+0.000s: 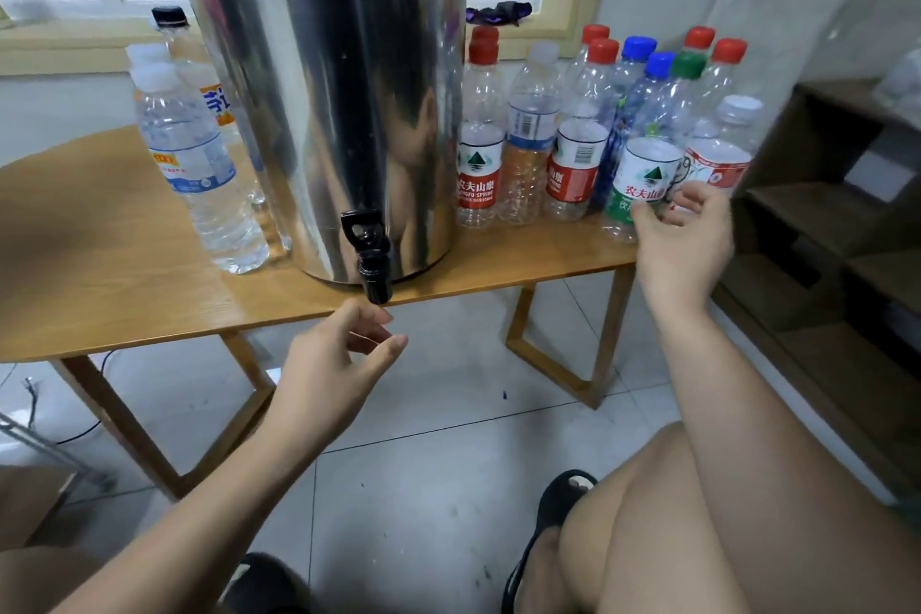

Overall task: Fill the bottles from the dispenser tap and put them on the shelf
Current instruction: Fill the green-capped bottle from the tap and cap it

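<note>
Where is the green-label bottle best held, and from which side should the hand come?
Round its labelled middle, from the front right. The green-label bottle stands upright near the table edge, so that side is free; other bottles crowd behind it and on its left. Its round body suits a wrapping hold.

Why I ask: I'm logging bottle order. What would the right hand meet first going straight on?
The right hand would meet the green-labelled bottle first; its loosely curled fingers are at the label, possibly touching, though depth is unclear.
</note>
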Demonstrator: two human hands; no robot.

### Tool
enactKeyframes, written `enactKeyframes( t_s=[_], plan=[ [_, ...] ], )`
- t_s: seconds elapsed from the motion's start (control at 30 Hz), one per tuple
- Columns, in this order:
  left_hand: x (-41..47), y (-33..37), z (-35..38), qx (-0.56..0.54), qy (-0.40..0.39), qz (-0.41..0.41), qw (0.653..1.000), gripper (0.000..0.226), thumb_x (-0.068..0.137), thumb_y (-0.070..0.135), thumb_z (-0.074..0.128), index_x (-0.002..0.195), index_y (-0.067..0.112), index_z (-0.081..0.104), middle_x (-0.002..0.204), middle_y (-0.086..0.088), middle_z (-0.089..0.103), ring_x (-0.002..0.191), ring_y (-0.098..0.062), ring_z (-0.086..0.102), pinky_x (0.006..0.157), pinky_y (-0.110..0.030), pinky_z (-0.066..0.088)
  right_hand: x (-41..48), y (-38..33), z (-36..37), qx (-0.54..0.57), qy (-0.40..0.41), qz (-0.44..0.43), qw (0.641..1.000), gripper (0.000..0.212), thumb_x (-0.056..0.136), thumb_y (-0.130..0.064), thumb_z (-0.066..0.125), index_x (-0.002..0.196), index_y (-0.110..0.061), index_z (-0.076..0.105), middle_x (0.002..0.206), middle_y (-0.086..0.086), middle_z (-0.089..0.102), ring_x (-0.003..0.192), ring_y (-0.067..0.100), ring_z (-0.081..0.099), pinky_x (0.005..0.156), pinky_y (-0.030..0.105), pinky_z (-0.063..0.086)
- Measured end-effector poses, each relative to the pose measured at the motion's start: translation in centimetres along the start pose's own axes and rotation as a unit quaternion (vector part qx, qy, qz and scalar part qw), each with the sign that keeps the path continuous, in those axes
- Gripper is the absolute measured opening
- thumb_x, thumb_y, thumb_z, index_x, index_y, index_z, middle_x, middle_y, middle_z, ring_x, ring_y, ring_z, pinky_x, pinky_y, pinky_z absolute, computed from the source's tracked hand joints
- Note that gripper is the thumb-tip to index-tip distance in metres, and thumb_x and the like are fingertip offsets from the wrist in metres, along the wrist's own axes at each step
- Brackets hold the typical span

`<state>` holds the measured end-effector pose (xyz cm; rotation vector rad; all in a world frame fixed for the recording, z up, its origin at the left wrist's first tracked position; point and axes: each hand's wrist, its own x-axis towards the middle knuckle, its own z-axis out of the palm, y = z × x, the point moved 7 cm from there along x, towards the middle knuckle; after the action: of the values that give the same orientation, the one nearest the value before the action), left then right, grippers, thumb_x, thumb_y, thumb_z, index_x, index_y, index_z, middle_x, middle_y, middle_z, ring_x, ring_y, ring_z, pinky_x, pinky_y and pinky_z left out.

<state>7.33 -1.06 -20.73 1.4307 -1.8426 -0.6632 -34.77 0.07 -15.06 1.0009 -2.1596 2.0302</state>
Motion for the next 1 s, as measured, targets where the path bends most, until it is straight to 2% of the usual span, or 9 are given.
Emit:
enactKeyframes(
  t_s=[0.1,0.23,0.4,0.5,0.6,0.83,1.0],
  plan=[
    [-0.1,0.1,0.2,0.006,-0.007,0.001,1.0,0.02,0.095,0.046,0.081,0.107,0.039,0.066,0.094,0.03,0.073,0.087,0.005,0.072,0.077,-0.04,0.064,-0.2,0.0,1.2,-0.021,-0.018,-0.004,1.0,0.057,0.081,-0.031,0.088,0.132,-0.021,0.062,0.129,-0.002,0.068,0.106,0.006,0.07,0.092,0.024,0.059],
    [-0.3,0.0,0.2,0.005,-0.016,0.001,1.0,0.025,0.092,0.05,0.081,0.109,0.041,0.065,0.094,0.027,0.075,0.089,0.004,0.072,0.077,-0.041,0.066,-0.4,0.0,2.2,-0.02,-0.032,-0.006,0.999,0.061,0.081,-0.029,0.087,0.135,-0.023,0.059,0.128,-0.004,0.068,0.107,0.007,0.068,0.096,0.032,0.059],
    [-0.6,-0.1,-0.1,0.0,-0.022,0.001,1.0,0.026,0.092,0.049,0.082,0.11,0.041,0.065,0.097,0.03,0.073,0.09,0.003,0.072,0.077,-0.042,0.065,-0.3,0.5,2.9,-0.04,-0.033,-0.004,0.999,0.073,0.075,-0.042,0.088,0.138,-0.024,0.057,0.126,-0.001,0.066,0.109,0.014,0.067,0.098,0.038,0.056],
    [-0.7,0.0,-0.2,-0.003,-0.021,-0.001,1.0,0.026,0.091,0.049,0.082,0.109,0.04,0.065,0.097,0.03,0.074,0.089,0.003,0.072,0.077,-0.042,0.065,-0.1,0.6,3.4,-0.035,-0.038,0.004,0.999,0.074,0.074,-0.047,0.09,0.137,-0.027,0.057,0.128,-0.002,0.067,0.112,0.011,0.066,0.099,0.033,0.055],
    [-0.7,0.0,-0.4,-0.004,-0.021,-0.002,1.0,0.026,0.091,0.049,0.082,0.11,0.041,0.065,0.096,0.03,0.074,0.089,0.003,0.072,0.076,-0.042,0.065,0.3,0.7,3.9,-0.035,-0.036,0.005,0.999,0.076,0.07,-0.056,0.087,0.135,-0.031,0.056,0.128,-0.006,0.067,0.115,0.012,0.066,0.101,0.04,0.056],
    [-0.9,0.0,-1.0,-0.01,-0.021,-0.004,1.0,0.028,0.09,0.052,0.081,0.11,0.042,0.065,0.096,0.027,0.076,0.09,0.0,0.074,0.075,-0.043,0.065,0.5,0.6,4.0,-0.038,-0.037,-0.002,0.999,0.057,0.072,-0.051,0.087,0.118,-0.036,0.057,0.117,-0.012,0.07,0.108,0.011,0.068,0.095,0.046,0.059],
    [-1.2,-0.2,-2.4,-0.029,-0.012,-0.019,0.999,0.026,0.091,0.045,0.083,0.111,0.039,0.067,0.098,0.021,0.078,0.091,-0.002,0.075,0.079,-0.046,0.064,-1.8,-1.3,3.1,0.001,-0.075,-0.017,0.997,0.056,0.076,-0.045,0.092,0.119,-0.03,0.061,0.114,-0.012,0.073,0.1,0.004,0.071,0.091,0.04,0.062]
  ],
)
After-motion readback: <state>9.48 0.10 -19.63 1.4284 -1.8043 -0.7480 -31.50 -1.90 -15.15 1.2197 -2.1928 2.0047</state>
